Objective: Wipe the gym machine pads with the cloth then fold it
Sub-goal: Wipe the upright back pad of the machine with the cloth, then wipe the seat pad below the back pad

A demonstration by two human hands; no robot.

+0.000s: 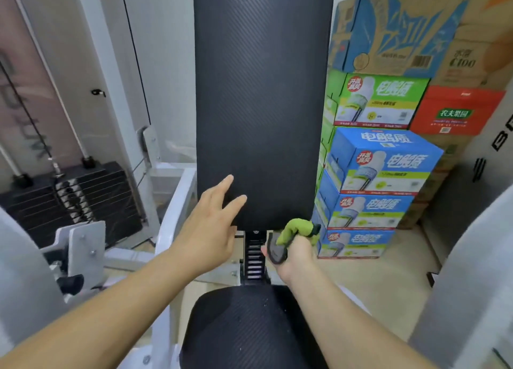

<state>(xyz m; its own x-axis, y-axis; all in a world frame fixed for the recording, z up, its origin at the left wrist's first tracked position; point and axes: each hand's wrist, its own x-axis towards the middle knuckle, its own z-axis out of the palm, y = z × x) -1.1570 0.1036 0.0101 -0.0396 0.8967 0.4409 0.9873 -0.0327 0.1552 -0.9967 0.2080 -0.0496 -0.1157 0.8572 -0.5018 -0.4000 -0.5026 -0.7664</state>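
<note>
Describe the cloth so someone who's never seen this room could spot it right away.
Find the tall black back pad in the middle. Just below its lower right corner, the right hand grips the cloth. It is crumpled, lime green with a grey edge, unlike the printed boxes behind.

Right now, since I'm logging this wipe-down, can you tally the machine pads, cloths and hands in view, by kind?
Pads: 2, the back pad and the seat pad
Cloths: 1, the green cloth
Hands: 2, the left hand with straight fingers, and the right hand gripping the cloth
Total: 5
</note>
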